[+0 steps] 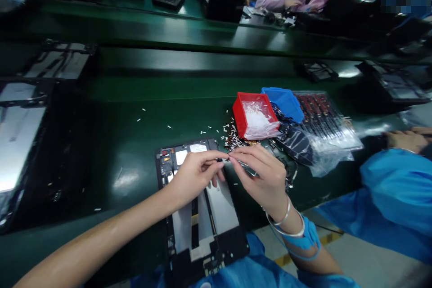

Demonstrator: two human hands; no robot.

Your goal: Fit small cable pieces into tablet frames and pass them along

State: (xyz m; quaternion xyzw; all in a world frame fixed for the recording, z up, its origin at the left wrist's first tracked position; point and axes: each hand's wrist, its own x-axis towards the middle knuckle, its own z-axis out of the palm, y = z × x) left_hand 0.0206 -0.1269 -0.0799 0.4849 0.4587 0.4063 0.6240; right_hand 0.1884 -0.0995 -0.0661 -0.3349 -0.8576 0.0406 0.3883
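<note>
An opened tablet (221, 207) with silver battery panels and a dark circuit board along its far end lies before me, its near end over the table edge. Above its upper right side, my left hand (197, 173) is closed, thumb and forefinger drawn together. My right hand (261, 173) meets it fingertip to fingertip in a pinch. Whatever sits between the fingertips is too small and dark to make out. Just beyond them is a pile of tiny brown and white parts (232, 139), beside a red bin (239, 114) of small white pieces in a plastic bag.
A blue bin (283, 101) and bagged strips of components (320, 112) stand right of the red bin. Tablet stacks sit at left (20, 139) and far right (394, 83). A co-worker's blue sleeve (398, 189) is close at right. Other people work across the green bench (135, 81).
</note>
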